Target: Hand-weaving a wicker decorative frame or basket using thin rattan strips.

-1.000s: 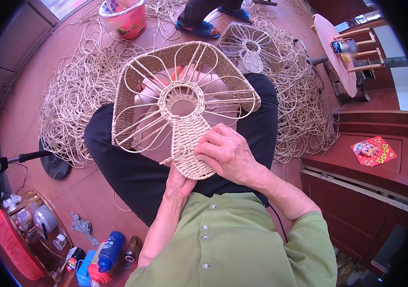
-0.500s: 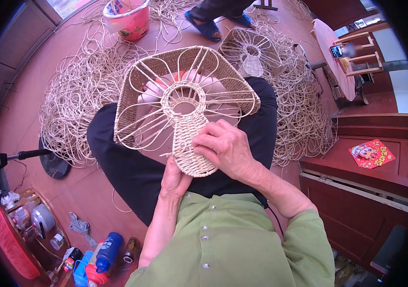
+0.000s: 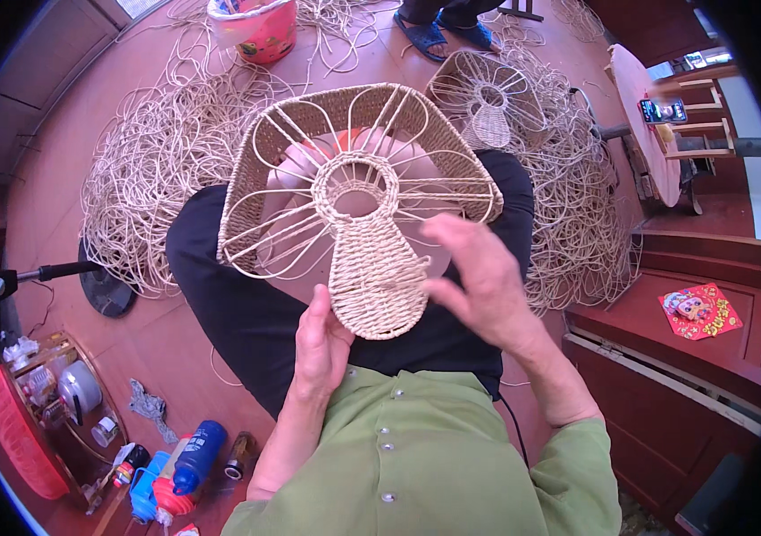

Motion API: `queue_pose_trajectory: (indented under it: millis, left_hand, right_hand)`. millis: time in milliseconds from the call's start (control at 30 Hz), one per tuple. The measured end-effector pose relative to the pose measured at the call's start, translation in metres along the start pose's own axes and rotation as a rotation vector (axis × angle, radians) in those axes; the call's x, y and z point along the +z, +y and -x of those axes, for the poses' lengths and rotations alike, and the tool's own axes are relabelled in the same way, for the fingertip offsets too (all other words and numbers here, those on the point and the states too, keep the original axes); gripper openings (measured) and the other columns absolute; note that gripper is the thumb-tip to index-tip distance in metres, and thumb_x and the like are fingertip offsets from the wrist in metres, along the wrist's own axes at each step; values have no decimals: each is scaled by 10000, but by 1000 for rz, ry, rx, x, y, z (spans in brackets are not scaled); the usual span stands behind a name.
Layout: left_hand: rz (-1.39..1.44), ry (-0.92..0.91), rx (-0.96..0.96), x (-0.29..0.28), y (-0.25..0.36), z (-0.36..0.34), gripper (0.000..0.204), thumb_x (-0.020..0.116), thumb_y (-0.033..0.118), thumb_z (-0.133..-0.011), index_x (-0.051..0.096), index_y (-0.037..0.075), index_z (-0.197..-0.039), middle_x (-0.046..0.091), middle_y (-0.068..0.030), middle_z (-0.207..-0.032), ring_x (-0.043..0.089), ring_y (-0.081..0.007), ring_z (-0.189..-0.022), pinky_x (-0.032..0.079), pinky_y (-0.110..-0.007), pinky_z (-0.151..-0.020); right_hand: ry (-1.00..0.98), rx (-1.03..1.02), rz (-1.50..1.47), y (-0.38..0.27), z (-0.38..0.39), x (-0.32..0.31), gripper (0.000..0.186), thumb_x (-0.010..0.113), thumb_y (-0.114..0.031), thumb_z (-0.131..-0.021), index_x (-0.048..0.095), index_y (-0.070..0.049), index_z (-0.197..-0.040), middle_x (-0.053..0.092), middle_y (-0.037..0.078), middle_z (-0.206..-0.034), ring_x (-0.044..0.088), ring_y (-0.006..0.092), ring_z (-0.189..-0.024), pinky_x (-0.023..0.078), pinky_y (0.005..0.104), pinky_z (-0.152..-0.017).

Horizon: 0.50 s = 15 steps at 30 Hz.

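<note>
A pale woven cord basket (image 3: 358, 257) lies across my lap. Its long rounded panel points towards me, and a round ring and radiating cord loops sit beyond it within a deep woven wall. At the panel's lower left edge is my left hand (image 3: 322, 344), thumb up along the edge and the other fingers partly hidden behind. Just off the panel's right edge, my right hand (image 3: 492, 286) has its thumb and fingers apart and holds nothing that I can see. A short cord end sticks out of the panel beside its thumb.
Heaps of loose cord (image 3: 162, 183) cover the floor on both sides. A similar basket (image 3: 488, 94) lies beyond my right knee. At the back are a pink bucket (image 3: 264, 36) and a person's slippered feet (image 3: 421, 37). Bottles (image 3: 197, 460) stand at lower left.
My right hand has come off the panel to its right and its fingers have spread. The cord end has gone from the panel's left edge to its right. The view has shifted slightly.
</note>
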<state>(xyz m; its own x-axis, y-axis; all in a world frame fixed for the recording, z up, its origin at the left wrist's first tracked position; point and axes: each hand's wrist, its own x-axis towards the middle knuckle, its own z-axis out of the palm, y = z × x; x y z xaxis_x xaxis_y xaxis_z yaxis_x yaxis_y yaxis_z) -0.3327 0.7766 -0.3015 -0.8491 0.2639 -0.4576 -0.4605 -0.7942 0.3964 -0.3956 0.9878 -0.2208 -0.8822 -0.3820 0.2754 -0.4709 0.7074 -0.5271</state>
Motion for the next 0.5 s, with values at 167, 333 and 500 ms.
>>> queue_pose_trajectory:
  millis: [167, 333, 500]
  left_hand:
    - [-247, 125, 15, 12, 5, -3, 448, 454, 291, -1035, 519, -84, -1272, 628, -167, -1234, 634, -214, -1109, 508, -359, -966]
    - [-304, 166, 25, -7, -10, 0, 377, 465, 190, -1009, 524, -92, -1252, 638, -174, -1205, 645, -217, -1079, 517, -355, -947]
    - [-238, 190, 61, 5, -14, -2, 365, 470, 145, -991, 517, -104, -1255, 635, -180, -1207, 643, -221, -1083, 509, -352, -953]
  right_hand:
    - [-129, -45, -220, 10, 2, 14, 132, 675, -101, -828, 627, -30, -929, 620, 82, -941, 603, 278, -889, 478, 377, -784]
    - [-361, 219, -611, 28, 12, -28, 147, 509, -77, -918, 595, 15, -843, 611, 89, -907, 587, 217, -832, 469, 334, -778]
    - [-69, 373, -1326, 8, 22, 4, 313, 414, -185, -1018, 480, 4, -777, 544, 104, -843, 537, 176, -779, 497, 364, -804]
